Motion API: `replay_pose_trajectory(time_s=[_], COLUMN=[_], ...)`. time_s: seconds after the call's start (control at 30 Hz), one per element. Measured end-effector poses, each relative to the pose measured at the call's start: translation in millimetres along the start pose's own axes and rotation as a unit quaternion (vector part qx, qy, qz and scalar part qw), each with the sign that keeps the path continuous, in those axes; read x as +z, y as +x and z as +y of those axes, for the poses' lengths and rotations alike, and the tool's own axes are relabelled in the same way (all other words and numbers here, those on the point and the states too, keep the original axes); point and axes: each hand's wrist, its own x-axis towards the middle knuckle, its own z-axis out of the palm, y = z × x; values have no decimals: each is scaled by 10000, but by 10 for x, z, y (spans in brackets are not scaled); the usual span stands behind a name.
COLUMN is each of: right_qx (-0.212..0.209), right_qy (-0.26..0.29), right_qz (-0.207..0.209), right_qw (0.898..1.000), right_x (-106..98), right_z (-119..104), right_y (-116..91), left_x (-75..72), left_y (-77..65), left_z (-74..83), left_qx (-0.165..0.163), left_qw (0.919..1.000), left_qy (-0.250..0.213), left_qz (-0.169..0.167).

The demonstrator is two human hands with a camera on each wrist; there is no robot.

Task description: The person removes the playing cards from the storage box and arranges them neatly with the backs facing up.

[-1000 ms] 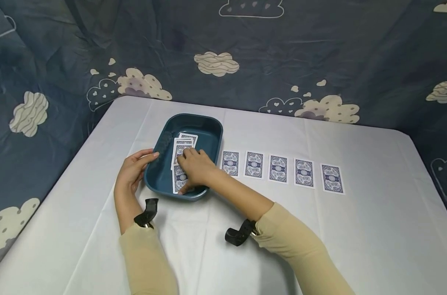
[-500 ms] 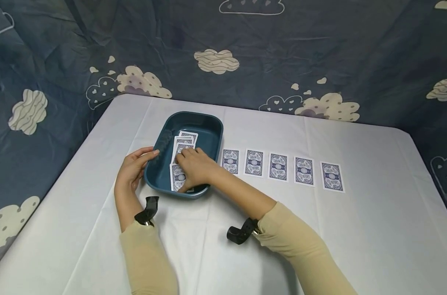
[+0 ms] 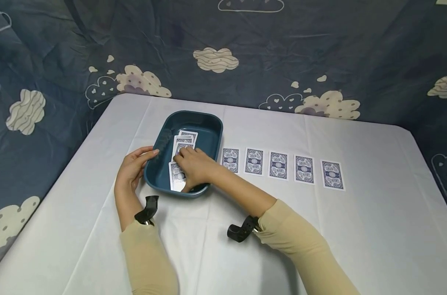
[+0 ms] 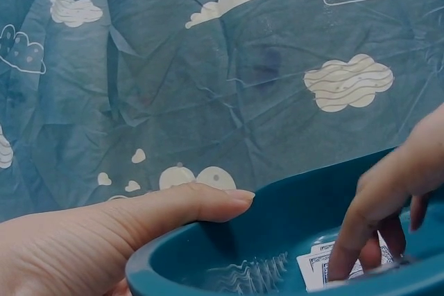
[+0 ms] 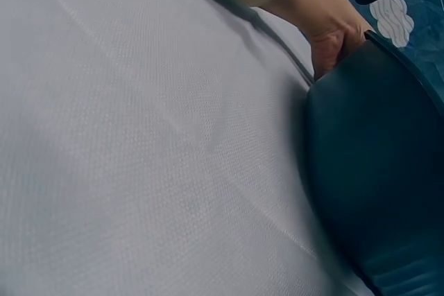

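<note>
Right fingers over cards inside tray

I get soft, even light in the head view, a faint shadow on the table at lower centre; my right-wrist view runs dimmer, the tray dark at right.

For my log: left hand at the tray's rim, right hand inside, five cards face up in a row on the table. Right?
Face up is wrong: the five cards lie face down in a row on the table, backs showing, in the head view.
</note>
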Motion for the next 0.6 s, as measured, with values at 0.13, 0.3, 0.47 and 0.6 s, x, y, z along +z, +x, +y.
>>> replay_pose_trajectory(time_s=[0.13,0.3,0.47,0.6], right_qx=[-106,-236,-245,189], right_qy=[32,413,583,711], right_qz=[338,1097,1866,2059], right_qw=[9994,9928,9804,9758], right_x=[-44,-224,-427,-517], right_z=[16,94,285,608], right_y=[-25,-144,-413,-769], left_x=[-4,-9,-5,2], left_y=[-6,4,6,-2], left_z=[-9,-4,11,39], left_qx=[-27,-42,-111,-131], left_qw=[9999,9997,9997,9998], left_qy=[116,229,224,166], left_qz=[-4,-1,45,34])
